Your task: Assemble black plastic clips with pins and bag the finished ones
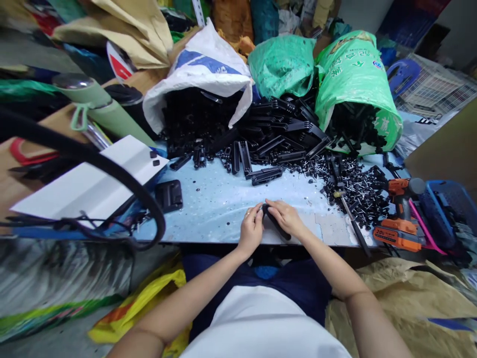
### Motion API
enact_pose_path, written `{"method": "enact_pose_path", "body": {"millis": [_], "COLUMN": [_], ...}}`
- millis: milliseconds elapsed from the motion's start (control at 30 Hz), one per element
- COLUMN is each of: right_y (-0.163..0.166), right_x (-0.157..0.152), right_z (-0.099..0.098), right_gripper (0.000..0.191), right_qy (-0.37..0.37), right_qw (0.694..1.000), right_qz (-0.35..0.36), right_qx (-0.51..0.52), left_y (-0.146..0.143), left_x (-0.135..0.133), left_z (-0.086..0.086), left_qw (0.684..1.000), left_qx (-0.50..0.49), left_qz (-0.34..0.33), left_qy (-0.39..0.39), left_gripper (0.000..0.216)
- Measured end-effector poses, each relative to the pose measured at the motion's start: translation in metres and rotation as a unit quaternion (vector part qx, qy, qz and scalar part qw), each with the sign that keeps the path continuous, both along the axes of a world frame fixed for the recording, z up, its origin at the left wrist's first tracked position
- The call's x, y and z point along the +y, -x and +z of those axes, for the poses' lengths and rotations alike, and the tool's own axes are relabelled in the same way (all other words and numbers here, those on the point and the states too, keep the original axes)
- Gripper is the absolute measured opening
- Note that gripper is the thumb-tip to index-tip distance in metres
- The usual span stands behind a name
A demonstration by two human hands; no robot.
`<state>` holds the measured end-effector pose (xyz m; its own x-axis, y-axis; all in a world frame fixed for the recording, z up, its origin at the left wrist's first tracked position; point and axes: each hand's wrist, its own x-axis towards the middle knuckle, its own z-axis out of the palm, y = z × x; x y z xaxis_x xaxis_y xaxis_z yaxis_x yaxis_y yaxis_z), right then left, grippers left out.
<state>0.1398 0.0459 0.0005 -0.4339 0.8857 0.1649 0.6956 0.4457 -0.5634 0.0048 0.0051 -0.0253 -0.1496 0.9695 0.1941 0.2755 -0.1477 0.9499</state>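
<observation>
Black bar (280,229) sits between both hands at the near edge of the surface (219,201), slanting from 11 to 5 o'clock. The left hand (252,223) pinches its far end with bunched fingers; the right hand (286,218) has its fingers closed over the same end and along the side. For good handling, I'd keep both grips close together and steady the lower end, so the bar doesn't twist. Similar black pieces (267,175) lie near 12 o'clock, and loose small fasteners (359,189) spread around 2 to 3. The hammer (357,229) lies at 3 o'clock, the orange drill (400,226) beyond; sleeves or elbows could brush them.
</observation>
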Motion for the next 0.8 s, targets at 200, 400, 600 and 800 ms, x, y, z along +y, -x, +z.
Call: {"method": "enact_pose_path", "body": {"millis": [200,400,600,800], "right_y": [0.021,0.003,-0.061,-0.146], "right_x": [0.083,0.086,0.089,0.114], "right_z": [0.025,0.023,0.04,0.075], "right_gripper": [0.04,0.035,0.038,0.038], "right_qy": [-0.084,-0.02,-0.063,0.021], "right_qw": [0.967,0.937,0.931,0.871], "right_qz": [0.013,-0.018,-0.148,-0.169], "right_qx": [-0.242,-0.348,-0.328,-0.462], "left_y": [0.003,0.02,0.017,0.014], "left_x": [-0.015,-0.021,-0.011,0.011], "left_z": [-0.021,-0.022,-0.001,0.006], "left_qw": [0.993,0.983,0.883,0.827], "left_qx": [0.03,0.183,0.407,0.459], "left_qz": [0.048,-0.001,-0.198,-0.273], "left_qy": [0.1,0.019,-0.126,-0.175], "left_gripper": [0.043,0.043,0.039,0.029]}}
